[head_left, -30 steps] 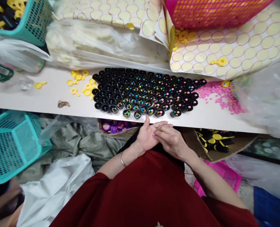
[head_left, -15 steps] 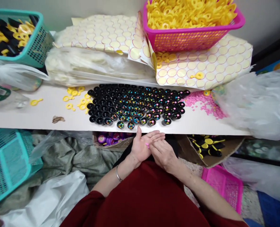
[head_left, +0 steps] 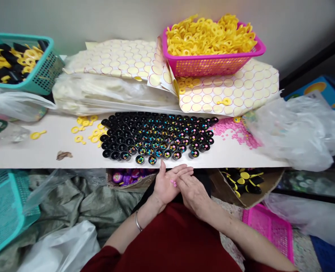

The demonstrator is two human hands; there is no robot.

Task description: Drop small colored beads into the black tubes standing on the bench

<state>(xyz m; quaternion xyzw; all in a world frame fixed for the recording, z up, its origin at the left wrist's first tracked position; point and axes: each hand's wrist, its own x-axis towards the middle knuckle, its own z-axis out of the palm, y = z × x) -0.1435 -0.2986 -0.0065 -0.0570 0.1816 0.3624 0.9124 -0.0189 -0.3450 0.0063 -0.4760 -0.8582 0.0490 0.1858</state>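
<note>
Just in front of the table's front edge, my left hand [head_left: 166, 187] is held palm up with its fingers stretched out. Several small pink pieces [head_left: 173, 183] lie loose on its palm. My right hand [head_left: 194, 193] rests over the left fingers and palm, its fingers pressed together; anything between its fingertips is hidden. Beyond them stand close rows of small black cups [head_left: 122, 147]. Cups toward the middle and right hold coloured bits, and some on the right show a pink piece on top. Those at the left look dark inside.
More pink pieces [head_left: 235, 130] are scattered on the table [head_left: 85, 160] beside a clear plastic bag [head_left: 300, 132]. Yellow ring pieces [head_left: 96, 134] lie left of the cups. A pink basket [head_left: 207, 67] and a teal basket [head_left: 44, 71] stand behind. Below are open cartons [head_left: 265, 189].
The view has tilted up and shifted slightly right. Both hands stay together, and the pink pieces on my left palm now show more apart, with my right fingertips slightly farther from them.
</note>
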